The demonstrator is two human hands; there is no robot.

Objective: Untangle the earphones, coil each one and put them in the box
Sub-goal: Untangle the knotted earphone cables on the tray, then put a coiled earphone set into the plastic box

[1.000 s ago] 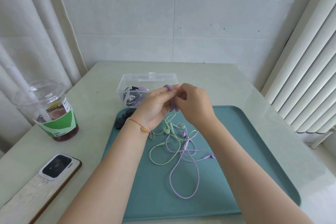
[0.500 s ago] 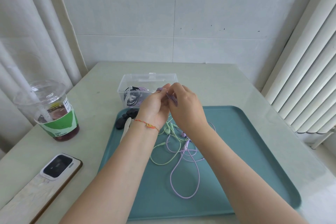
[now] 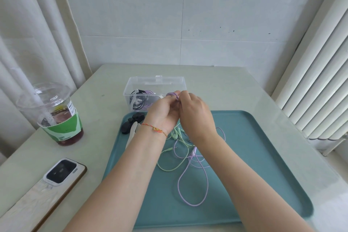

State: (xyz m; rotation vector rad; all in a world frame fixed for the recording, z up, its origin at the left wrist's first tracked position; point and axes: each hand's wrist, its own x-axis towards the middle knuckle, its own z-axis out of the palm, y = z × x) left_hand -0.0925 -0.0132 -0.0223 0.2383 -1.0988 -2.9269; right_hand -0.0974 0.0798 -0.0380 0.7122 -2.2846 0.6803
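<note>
Purple earphone cord (image 3: 193, 184) is pinched by left hand (image 3: 162, 114) & right hand (image 3: 194, 115) near box (image 3: 157, 81), prob. so coils stay tight while slack trails on tray (image 3: 254, 156).

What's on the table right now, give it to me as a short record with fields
left hand: purple cable coiled round fingers
right hand: pinching the same coil
purple earphones: loose loop trails on tray
green earphones: tangled with purple, on tray
box: clear, open, black and purple coils inside
tray: teal
cup: left of tray
phone: near left
</note>
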